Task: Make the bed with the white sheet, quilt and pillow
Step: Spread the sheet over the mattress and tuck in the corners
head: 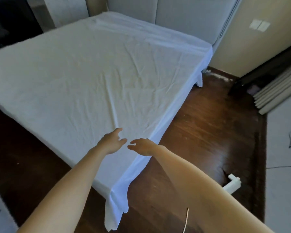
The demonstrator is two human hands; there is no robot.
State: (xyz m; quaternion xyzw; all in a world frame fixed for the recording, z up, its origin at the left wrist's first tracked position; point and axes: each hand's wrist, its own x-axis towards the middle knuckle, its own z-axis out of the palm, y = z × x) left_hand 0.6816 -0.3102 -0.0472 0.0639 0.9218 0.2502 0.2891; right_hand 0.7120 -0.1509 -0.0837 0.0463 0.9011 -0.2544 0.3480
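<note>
wooden floor (pixel 200 125), white sheet (pixel 91 73) spread, hands (pixel 127 144) blurred, contact unclear

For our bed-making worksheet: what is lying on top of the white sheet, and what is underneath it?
On the sheet nothing rests: no quilt or pillow in view. The left hand and right hand hover open near its corner. Underneath, the bed is fully covered, so its surface cannot be seen.

Two bare forearms enter from the bottom of the frame, uncovered from the lower edge up to the wrists, with no sleeve showing. The left hand (pixel 111 143) and the right hand (pixel 142 146), near the frame's centre, are ungloved.
</note>
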